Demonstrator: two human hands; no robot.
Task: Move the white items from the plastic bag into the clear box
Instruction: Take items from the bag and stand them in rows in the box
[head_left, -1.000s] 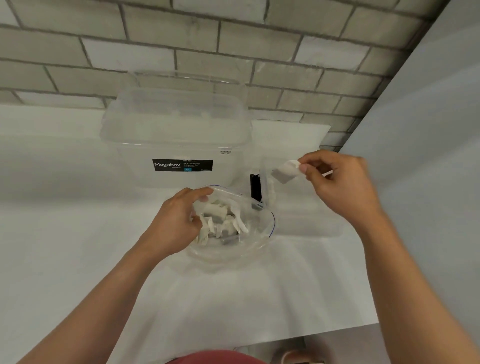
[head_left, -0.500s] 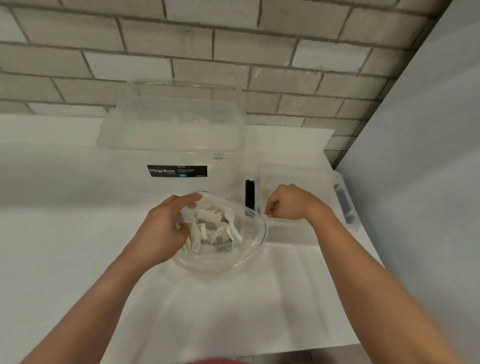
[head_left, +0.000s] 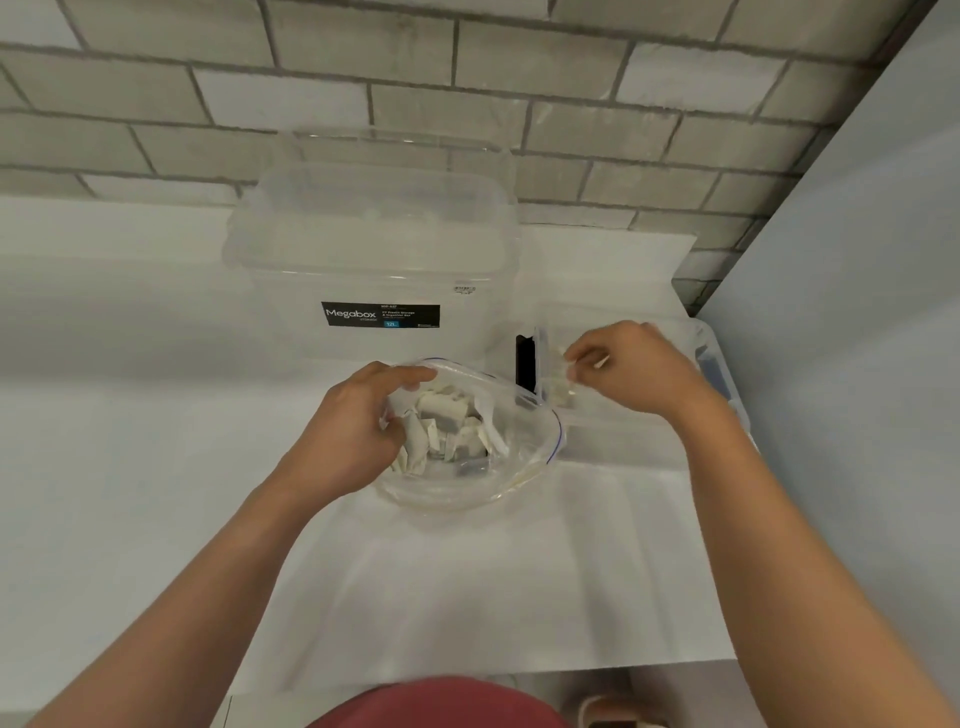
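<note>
A clear plastic bag (head_left: 519, 467) sits in the middle of the white table, holding several white items (head_left: 441, 415). My left hand (head_left: 353, 426) grips the bag's near-left rim and keeps its mouth open. To its right stands the small clear box (head_left: 623, 436), with a few white items (head_left: 561, 392) lying in its left end. My right hand (head_left: 628, 366) hovers over that box with its fingers loosely curled and parted, just above those pieces. I see nothing held between the fingers.
A large clear Megabox container (head_left: 374, 260) with its lid on stands behind the bag against the brick wall. A pale blue-grey wall (head_left: 857, 312) closes off the right side. The table's front edge (head_left: 519, 670) lies close to my body.
My right hand carried a white piece from above the bag down into the small box and no longer holds it. My left hand kept hold of the bag's rim.
</note>
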